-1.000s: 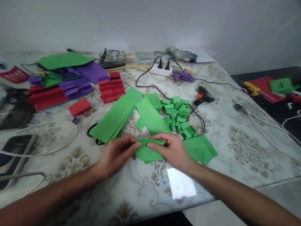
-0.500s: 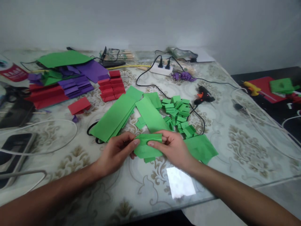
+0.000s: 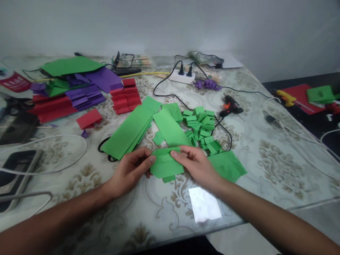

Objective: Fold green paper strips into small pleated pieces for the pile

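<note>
Between my hands is a creased piece of green paper (image 3: 166,165), held just above the table. My left hand (image 3: 132,170) pinches its left edge, thumb on top and fingers behind. With thumb and fingers, my right hand (image 3: 195,161) grips its upper right corner. A small green tab shows under its lower edge. Beyond my left hand lies a stack of long green paper strips (image 3: 131,132), and a single green strip (image 3: 171,129) lies just past the held piece. Small folded green paper pieces (image 3: 199,124) are heaped beyond my right hand. A wider green sheet (image 3: 228,165) lies beside my right wrist.
A black glue gun (image 3: 230,106) and a white power strip (image 3: 182,77) with black cords are farther back. Red folded paper (image 3: 126,99) and purple folded paper (image 3: 86,97) lie back left. A phone (image 3: 20,173) and white cable are at left. A yellow glue gun (image 3: 286,97) lies far right.
The paper's folded upper edge has opened out flatter, and my right thumb has shifted up toward its top edge. My left hand keeps its pinch almost in place.
</note>
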`<state>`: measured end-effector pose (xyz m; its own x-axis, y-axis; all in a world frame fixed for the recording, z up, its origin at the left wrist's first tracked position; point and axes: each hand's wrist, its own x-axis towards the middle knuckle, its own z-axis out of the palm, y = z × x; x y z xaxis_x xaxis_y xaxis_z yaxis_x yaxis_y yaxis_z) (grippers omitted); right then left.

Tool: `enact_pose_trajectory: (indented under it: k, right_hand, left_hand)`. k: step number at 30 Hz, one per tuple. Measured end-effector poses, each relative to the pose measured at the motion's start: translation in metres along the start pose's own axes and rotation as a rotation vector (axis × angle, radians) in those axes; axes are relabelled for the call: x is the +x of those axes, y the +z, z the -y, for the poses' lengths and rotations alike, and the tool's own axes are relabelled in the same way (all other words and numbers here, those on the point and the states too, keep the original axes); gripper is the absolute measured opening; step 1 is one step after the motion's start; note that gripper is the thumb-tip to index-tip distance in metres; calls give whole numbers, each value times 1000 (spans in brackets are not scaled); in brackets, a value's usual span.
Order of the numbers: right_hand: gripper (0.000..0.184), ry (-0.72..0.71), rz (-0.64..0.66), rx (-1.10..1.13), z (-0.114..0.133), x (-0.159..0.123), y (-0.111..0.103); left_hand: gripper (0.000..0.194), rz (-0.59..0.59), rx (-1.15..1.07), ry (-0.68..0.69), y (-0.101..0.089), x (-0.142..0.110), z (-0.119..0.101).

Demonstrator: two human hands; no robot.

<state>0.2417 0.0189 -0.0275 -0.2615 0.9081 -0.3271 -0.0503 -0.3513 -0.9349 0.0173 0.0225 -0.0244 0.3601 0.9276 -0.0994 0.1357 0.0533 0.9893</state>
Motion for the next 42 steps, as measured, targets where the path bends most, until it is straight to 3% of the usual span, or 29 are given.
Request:
enact_pose_trajectory:
  k: [6,13,23,31,42]
  right_hand:
    - [43,33,2,18,7,0,-1]
    - [44,-98,-67,-67,2,2,2]
    - [41,-99,-30,-56,-5,2,4]
    - [43,50,44,139,-3,2,4]
    - [44,-74,-73,177,-6,2,5]
  left_hand:
    - [34,-44,-12,5,-1,0,4]
    - [32,30,-18,-28,1,2,-3]
    - [29,35,45,-16,1,1,3]
    - [33,-15,12,-35,-1,1,3]
    - [27,-14,27,-48,-3,2,5]
